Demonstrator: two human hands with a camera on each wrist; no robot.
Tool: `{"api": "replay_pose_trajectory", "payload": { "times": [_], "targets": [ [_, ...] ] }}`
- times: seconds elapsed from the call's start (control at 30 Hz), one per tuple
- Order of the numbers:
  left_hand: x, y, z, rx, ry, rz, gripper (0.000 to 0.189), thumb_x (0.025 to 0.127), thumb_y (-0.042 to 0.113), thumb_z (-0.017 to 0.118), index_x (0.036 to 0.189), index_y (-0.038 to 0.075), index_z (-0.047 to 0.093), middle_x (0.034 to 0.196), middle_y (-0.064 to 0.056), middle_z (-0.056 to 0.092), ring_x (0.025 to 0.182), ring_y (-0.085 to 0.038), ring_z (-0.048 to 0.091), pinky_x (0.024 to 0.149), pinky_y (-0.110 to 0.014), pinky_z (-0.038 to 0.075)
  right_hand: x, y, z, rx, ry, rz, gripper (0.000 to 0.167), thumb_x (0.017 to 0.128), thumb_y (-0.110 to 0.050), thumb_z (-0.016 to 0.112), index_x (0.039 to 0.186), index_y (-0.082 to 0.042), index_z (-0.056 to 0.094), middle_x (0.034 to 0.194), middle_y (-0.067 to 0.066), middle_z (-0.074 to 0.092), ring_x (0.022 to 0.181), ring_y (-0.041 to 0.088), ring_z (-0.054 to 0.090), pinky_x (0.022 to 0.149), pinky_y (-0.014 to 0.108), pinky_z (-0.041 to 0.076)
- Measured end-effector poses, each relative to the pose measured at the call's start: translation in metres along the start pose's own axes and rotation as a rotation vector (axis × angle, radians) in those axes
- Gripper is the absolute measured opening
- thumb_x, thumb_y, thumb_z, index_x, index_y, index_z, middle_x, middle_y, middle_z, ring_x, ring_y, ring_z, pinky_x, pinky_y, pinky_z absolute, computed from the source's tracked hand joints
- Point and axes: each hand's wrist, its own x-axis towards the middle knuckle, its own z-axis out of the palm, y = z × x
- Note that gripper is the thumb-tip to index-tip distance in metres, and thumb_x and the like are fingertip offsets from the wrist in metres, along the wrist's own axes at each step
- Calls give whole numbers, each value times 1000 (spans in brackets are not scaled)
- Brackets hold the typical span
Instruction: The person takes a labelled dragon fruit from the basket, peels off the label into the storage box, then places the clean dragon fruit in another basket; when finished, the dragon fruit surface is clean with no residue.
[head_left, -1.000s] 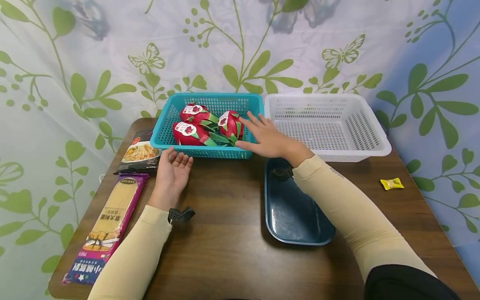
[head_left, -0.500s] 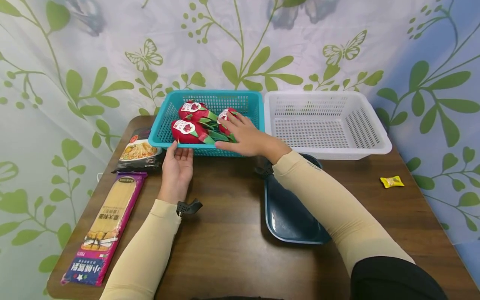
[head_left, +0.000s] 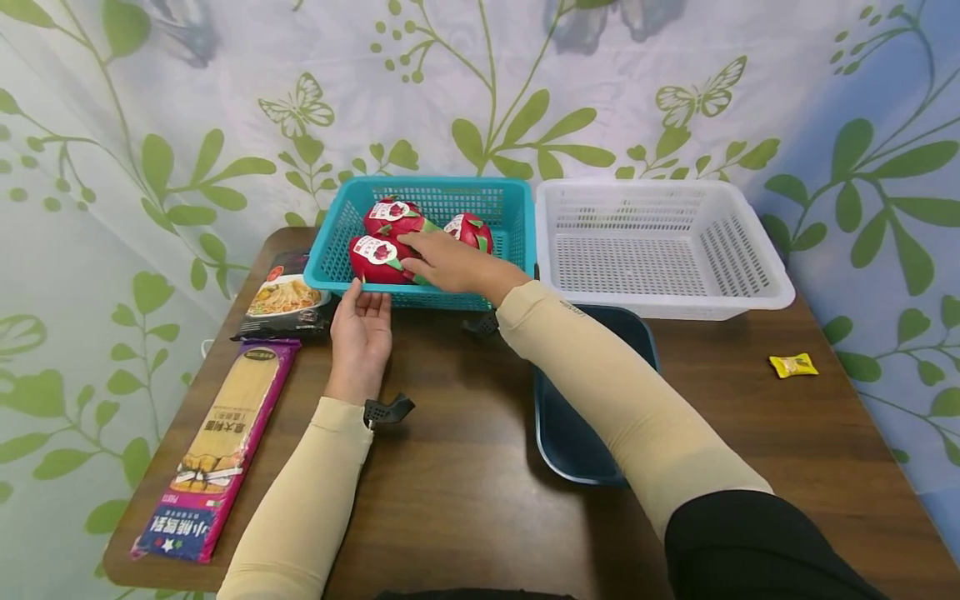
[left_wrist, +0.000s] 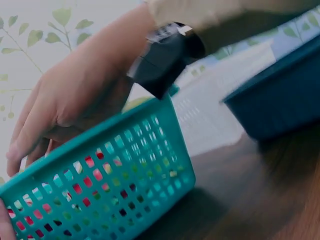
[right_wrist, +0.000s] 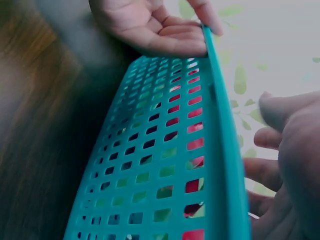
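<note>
Three red dragon fruits with green tips and white labels lie in a teal basket [head_left: 450,182] at the back of the table. My right hand [head_left: 453,262] reaches over the basket's front, its fingertips at the front dragon fruit [head_left: 369,260] and partly covering it. Behind lies another dragon fruit [head_left: 388,218], with the third dragon fruit [head_left: 475,231] to the right. At the basket's front left, my left hand [head_left: 362,342] grips the rim, palm up; in the right wrist view its thumb goes over the edge with fingers against the outer wall.
A white basket [head_left: 663,308] stands right of the teal one. Before it sits a dark blue tray [head_left: 570,442], partly under my right arm. A black noodle packet [head_left: 281,304] and a spaghetti pack [head_left: 225,433] lie left. A small yellow wrapped item [head_left: 793,365] lies far right.
My right hand has moved left, from the basket's right side over to the front dragon fruit. My left hand has come up to the front rim and now grips it.
</note>
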Motion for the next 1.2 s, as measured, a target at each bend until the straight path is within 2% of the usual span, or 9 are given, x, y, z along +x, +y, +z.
{"api": "replay_pose_trajectory", "payload": {
  "times": [0.13,0.3,0.57,0.73,0.83,0.97,1.2],
  "targets": [
    [0,-3,-2,19,-35,34,27,107,15,65,125,1,52,100,-11,56,91,-22,60,96,-33,56,7,2,4,-7,1,25,77,104,-34,69,165,-6,31,162,9,41,147,25,36,114,36,40],
    [-1,-3,-5,13,-46,38,29,108,16,64,128,1,52,102,-11,56,93,-21,59,97,-32,55,21,0,11,-22,-15,81,89,97,-39,78,165,-9,30,161,8,42,147,23,37,111,37,45],
    [1,-4,-8,18,-71,72,25,107,17,66,121,1,53,99,-11,56,92,-22,59,95,-32,56,53,0,20,-146,-37,112,93,93,-42,82,163,-7,32,160,13,39,146,27,37,111,38,44],
    [3,-7,-9,8,-92,64,28,106,17,67,123,2,51,98,-11,56,90,-22,60,93,-32,57,58,0,22,-138,-31,152,99,90,-45,84,164,-8,30,158,15,40,143,28,42,110,40,46],
    [2,-8,-9,14,-83,70,27,106,18,67,123,2,52,97,-10,57,88,-21,60,92,-31,57,59,2,25,-152,-50,173,100,92,-51,80,165,-9,27,159,15,40,143,28,42,111,40,44],
    [2,-8,-9,31,-78,78,27,107,19,66,123,2,52,97,-10,57,88,-21,60,93,-31,57,62,1,27,-205,-80,197,101,94,-58,74,166,-8,23,160,15,40,143,27,43,112,39,43],
    [2,-9,-6,45,-93,95,26,108,18,64,122,1,51,97,-10,56,88,-21,59,93,-31,57,67,-11,23,-322,-129,219,104,95,-53,76,166,-2,19,161,16,41,145,28,42,113,39,42]
  ]
}}
